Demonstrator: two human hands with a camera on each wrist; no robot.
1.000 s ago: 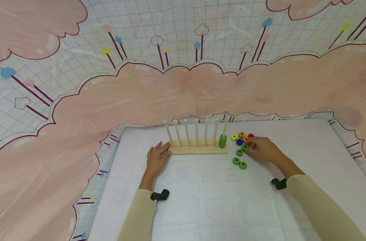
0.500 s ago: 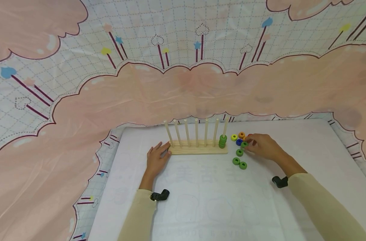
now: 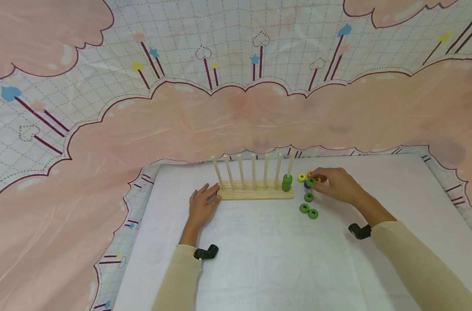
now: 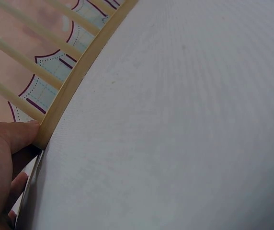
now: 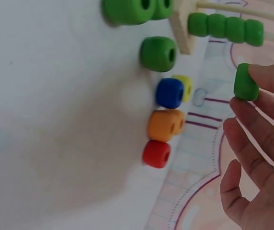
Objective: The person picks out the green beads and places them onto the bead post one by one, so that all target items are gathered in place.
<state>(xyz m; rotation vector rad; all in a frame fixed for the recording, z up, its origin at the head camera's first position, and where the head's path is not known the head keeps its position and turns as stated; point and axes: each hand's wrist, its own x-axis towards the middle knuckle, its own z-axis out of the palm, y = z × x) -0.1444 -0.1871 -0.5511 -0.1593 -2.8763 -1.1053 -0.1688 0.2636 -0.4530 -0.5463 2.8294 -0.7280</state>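
My right hand (image 3: 335,183) pinches a green bead (image 5: 246,82) between thumb and fingers, raised over the other beads; the other fingers are spread loosely. To its left stands a wooden peg rack (image 3: 255,195) with several upright pegs. Several green beads (image 3: 286,183) are stacked on its rightmost peg, and the other pegs are bare. At the rack's left end, my left hand (image 3: 201,208) grips the corner, thumb at the front and index finger at the end. The left wrist view shows the thumb (image 4: 17,134) against the base.
Right of the rack lie a yellow bead (image 3: 301,177), a blue bead (image 5: 169,93), orange beads (image 5: 162,125) and a red bead (image 5: 156,154). Nearer me are loose green beads (image 3: 308,197). A patterned cloth (image 3: 236,116) hangs behind the white table (image 3: 259,259).
My right hand has lifted the green bead from the table and carried it up and slightly left, now over the blue and orange beads. The left hand and rack have stayed still.
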